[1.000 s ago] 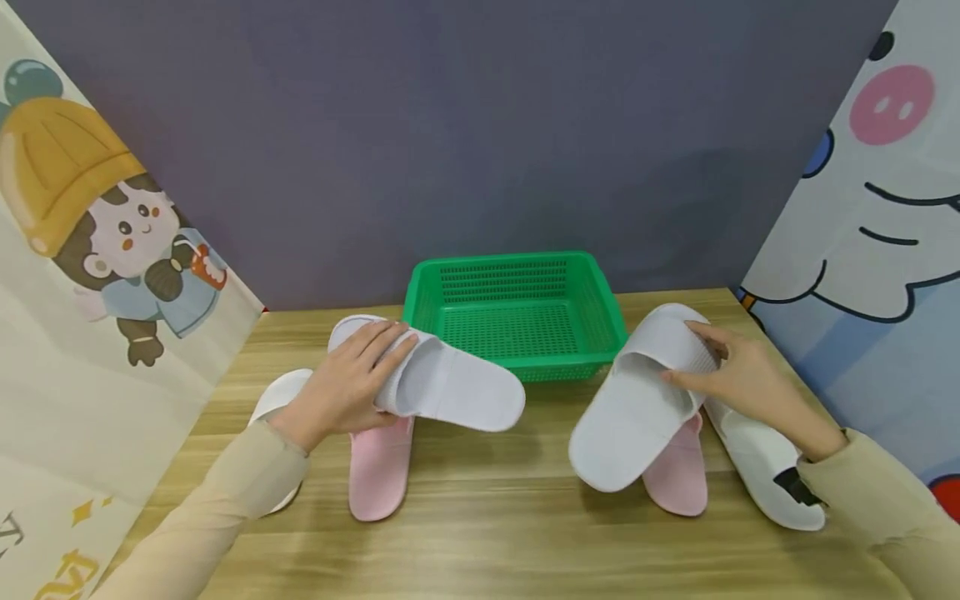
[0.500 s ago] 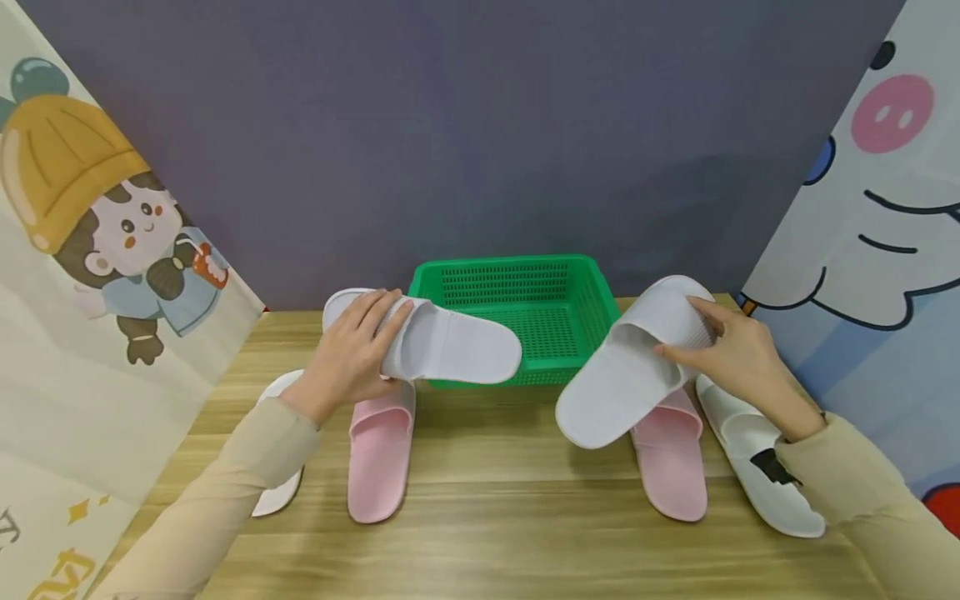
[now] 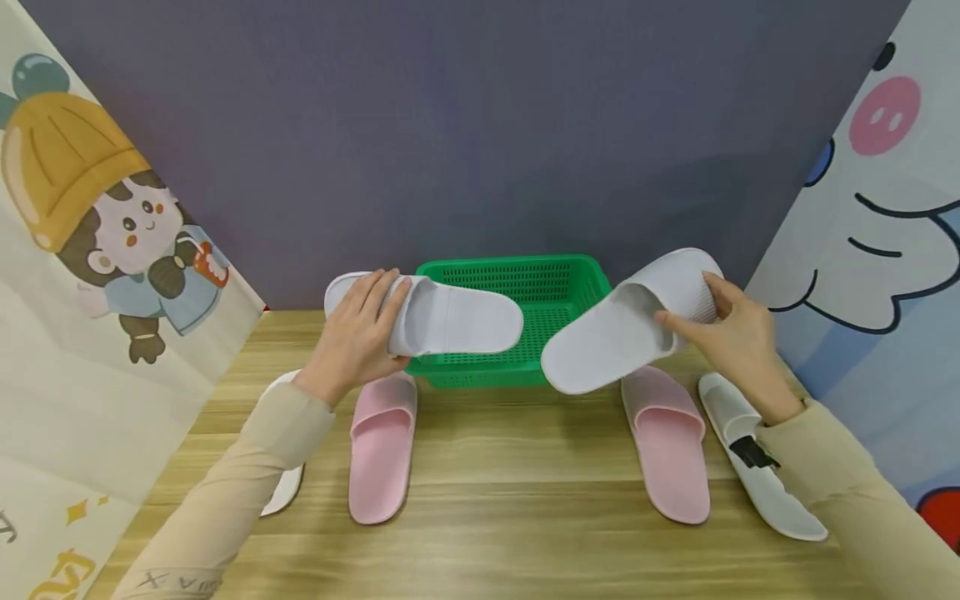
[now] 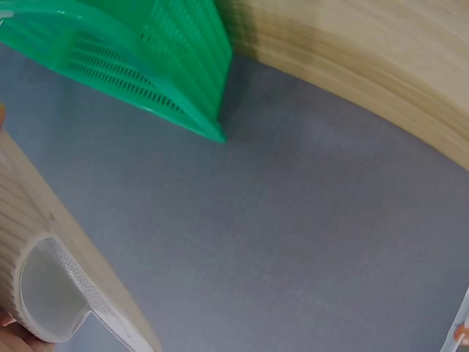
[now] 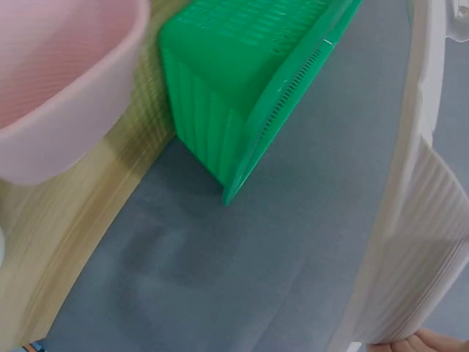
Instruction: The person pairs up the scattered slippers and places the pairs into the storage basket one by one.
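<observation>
My left hand [image 3: 360, 333] grips a white slipper [image 3: 476, 321] across its ribbed strap, fingers on top. The slipper's heel end points right, over the left part of a green plastic basket [image 3: 480, 377]. On the other side, my right hand [image 3: 742, 337] pinches a second white slipper [image 3: 592, 350] by its strap, thumb inside the opening. That slipper tilts, heel end down and to the left, at the basket's right front corner. Both slippers are held above the table. In the right wrist view the ribbed strap [image 5: 432, 227] shows, with fingertips at its edge.
A pink slipper [image 3: 378, 475] lies left of centre and another pink slipper [image 3: 675, 475] lies right. Farther out are a white slipper [image 3: 283, 492], partly behind my left arm, and a white slipper with a black patch [image 3: 783, 504]. A grey wall [image 3: 480, 125] stands behind the basket.
Both hands have lifted their white slippers up and toward the basket. The right slipper has also shifted left at its heel end and turned flatter. The slippers on the table stay put.
</observation>
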`<state>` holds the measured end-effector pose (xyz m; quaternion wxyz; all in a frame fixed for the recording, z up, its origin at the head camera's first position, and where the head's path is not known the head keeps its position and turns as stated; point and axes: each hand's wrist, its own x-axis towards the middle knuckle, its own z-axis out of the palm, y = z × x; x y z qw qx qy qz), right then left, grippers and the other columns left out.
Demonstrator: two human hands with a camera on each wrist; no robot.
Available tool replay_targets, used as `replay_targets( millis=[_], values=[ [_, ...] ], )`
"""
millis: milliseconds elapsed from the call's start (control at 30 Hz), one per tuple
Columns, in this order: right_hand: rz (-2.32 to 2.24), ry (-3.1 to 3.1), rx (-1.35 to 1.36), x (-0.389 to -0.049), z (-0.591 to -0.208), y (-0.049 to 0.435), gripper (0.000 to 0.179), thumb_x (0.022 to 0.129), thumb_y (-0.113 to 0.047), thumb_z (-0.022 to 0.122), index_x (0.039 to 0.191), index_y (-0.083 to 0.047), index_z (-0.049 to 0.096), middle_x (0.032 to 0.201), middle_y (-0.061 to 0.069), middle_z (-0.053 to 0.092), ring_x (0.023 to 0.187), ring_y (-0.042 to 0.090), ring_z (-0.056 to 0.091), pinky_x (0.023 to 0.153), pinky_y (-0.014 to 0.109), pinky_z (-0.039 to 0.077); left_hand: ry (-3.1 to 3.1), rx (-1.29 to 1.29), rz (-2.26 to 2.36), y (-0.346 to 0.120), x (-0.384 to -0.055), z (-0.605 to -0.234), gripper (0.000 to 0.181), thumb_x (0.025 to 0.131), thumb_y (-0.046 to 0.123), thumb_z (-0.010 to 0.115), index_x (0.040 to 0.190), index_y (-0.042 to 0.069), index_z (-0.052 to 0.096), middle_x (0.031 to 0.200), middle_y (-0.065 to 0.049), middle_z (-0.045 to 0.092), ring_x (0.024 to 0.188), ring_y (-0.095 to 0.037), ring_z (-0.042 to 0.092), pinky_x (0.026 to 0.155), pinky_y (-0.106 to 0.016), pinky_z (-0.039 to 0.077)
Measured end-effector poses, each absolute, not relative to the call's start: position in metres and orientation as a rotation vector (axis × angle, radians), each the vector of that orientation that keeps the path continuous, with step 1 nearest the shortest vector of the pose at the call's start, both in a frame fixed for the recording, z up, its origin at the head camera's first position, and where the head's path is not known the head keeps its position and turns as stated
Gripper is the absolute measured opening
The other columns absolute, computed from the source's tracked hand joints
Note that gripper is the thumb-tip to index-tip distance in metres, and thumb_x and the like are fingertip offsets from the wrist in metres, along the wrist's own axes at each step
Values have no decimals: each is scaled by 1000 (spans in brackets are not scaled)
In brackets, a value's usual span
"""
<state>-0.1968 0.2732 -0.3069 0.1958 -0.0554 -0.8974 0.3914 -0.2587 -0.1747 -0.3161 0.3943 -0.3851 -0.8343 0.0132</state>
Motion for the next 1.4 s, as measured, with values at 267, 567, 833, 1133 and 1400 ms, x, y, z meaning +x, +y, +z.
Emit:
replay_targets(
  millis=[267,567,833,1133,1400],
  values=[
    [1298,-2357,-231,-183,-309,244,86,72,-37,74,143,-12,31,140,16,40,121,29,48,74,4,39,-2110,-970,-27,-176,-253,-318,102,45,37,81,132,-1,41,129,-23,47,118,-39,44,106,-45,34],
    [1433,-2258,-286,-194,-301,225,88,70,-37,76,143,-17,31,147,8,32,131,20,38,104,39,38,-2141,-922,-49,-171,-253,-319,103,46,37,83,133,1,40,131,-23,45,121,-38,42,107,-44,33],
    [1527,-2103,-265,-216,-317,217,83,69,-33,78,140,-18,38,143,8,39,124,19,45,101,34,41,-2125,-852,-23,-152,-256,-326,104,46,38,83,133,2,40,133,-22,43,122,-38,40,107,-46,32],
    [1506,-2005,-229,-234,-322,212,82,66,-29,80,137,-13,42,134,10,49,116,18,51,96,32,45,-2088,-785,-34,-130,-264,-329,101,49,38,81,133,3,39,132,-21,43,122,-36,40,108,-43,31],
    [1562,-1980,-244,-250,-320,211,84,66,-30,80,138,-12,41,134,11,49,114,18,52,95,33,46,-2086,-752,-42,-114,-274,-327,103,47,41,81,133,4,39,132,-20,43,122,-35,40,108,-42,31]
  ],
)
